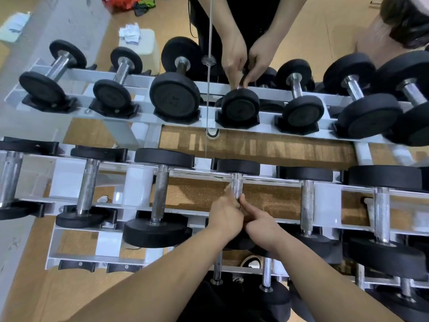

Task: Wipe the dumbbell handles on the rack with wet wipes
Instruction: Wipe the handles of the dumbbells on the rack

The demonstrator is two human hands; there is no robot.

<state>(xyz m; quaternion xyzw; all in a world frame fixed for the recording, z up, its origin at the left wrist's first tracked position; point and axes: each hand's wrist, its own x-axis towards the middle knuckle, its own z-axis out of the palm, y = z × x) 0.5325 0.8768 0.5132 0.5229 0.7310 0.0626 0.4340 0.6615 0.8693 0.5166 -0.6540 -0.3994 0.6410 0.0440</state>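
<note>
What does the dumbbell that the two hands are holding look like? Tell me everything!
The dumbbell has a silvery metal handle, rough with tiny grooves, and round black heads that look rubbery. The far head sits against the white rack; the near head is mostly hidden under the hands. It lies flat, pointing away from the person. The left hand and right hand grip the handle's near part. No wipe can be made out.

- Site: gym, free-weights area.
- White steel rack (137,182), tiered, loaded with black round-head dumbbells (160,196); knurled chrome handles, heads graded in size.
- Mirror (313,26) behind the rack repeats the row.
- Brown speckled floor (197,196) under the rack.
</note>
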